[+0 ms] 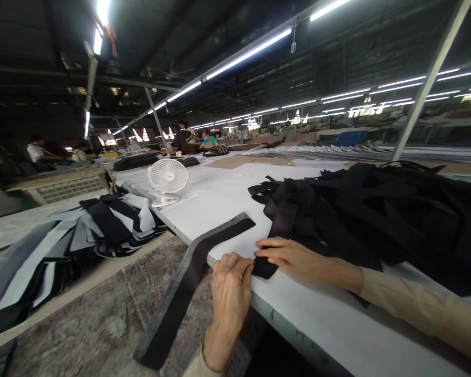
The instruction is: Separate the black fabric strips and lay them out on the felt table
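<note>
Small black fabric piece is at the near edge of the worktop, between both hands. Left hand has thumb and index together, apparently pinching the piece's left edge; right hand lies over its far side, fingers extended — can't tell if they pinch anything underneath. Main risk: the piece sits right at the edge, so a loose left pinch or a light right hand could let it skew or slip off. Second: the grey-edged black strip to the left lies partly on the worktop, the rest over the edge — its own weight or a knock from the left wrist could drag it down. Third: the loose black pile lies just beside the right hand; a sleeve could catch and pull pieces along.
</note>
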Tool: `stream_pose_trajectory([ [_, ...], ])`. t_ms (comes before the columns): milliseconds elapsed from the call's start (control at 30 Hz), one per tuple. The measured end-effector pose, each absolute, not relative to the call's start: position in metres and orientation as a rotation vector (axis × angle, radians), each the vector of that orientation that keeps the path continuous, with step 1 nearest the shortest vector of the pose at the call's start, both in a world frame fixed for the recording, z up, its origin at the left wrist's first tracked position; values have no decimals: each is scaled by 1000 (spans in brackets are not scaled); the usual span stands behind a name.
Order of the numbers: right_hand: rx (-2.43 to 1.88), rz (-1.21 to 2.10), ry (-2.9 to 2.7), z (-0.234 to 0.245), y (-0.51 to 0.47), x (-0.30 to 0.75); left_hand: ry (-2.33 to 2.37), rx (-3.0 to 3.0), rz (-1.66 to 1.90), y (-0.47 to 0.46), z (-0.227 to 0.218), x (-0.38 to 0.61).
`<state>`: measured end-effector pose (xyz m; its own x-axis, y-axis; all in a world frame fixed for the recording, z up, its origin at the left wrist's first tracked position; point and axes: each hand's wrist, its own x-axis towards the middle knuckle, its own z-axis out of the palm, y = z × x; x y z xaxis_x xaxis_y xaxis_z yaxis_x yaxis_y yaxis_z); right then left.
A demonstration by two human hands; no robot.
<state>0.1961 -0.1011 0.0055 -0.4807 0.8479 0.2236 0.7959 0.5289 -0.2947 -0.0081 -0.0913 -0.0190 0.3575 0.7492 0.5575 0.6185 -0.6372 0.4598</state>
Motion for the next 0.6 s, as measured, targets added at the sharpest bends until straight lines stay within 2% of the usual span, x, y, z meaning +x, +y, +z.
stream_pose_trajectory([
  [133, -1266, 263, -2492, 13, -101, 196, 1283, 2600, 1060, -92, -15, -8],
  [267, -1212, 212, -2308, 16, -100, 189, 1242, 2516, 868, -85, -3, -8],
  [400, -1173, 251, -2347, 14, -99, 183, 1192, 2215, 821, -75, 2, -13],
  [600, -1252, 242, -2404, 13, -104, 181, 1067, 1764, 942, -77, -9, -36],
])
